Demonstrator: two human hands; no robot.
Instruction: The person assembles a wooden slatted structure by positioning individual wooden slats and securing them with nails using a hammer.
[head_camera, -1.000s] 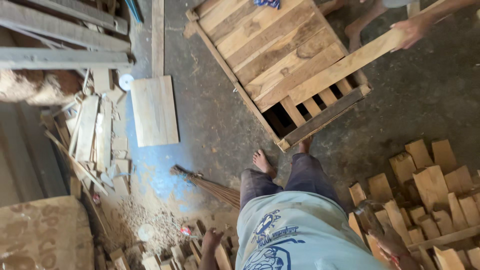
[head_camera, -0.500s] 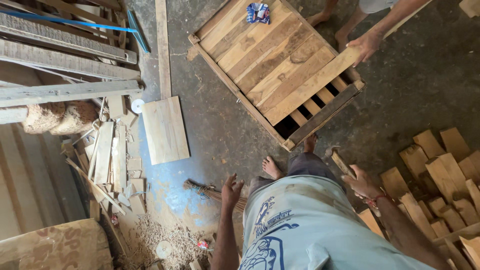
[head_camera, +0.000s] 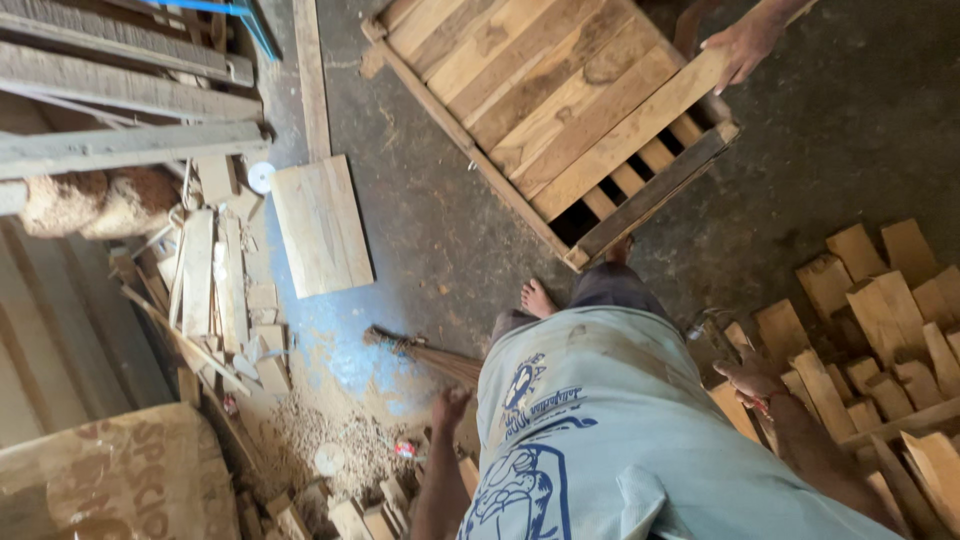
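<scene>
Hands empty above a workshop floor strewn with offcuts.

Low in frame, my left hand (head_camera: 447, 408) hangs loosely open near the broom (head_camera: 425, 356); my right hand (head_camera: 748, 378), also holding nothing, hovers beside stacked wood blocks (head_camera: 880, 300). Top centre, the half-planked pallet (head_camera: 560, 110) has slots uncovered; a co-worker's hand (head_camera: 742, 45) steadies one board.
</scene>
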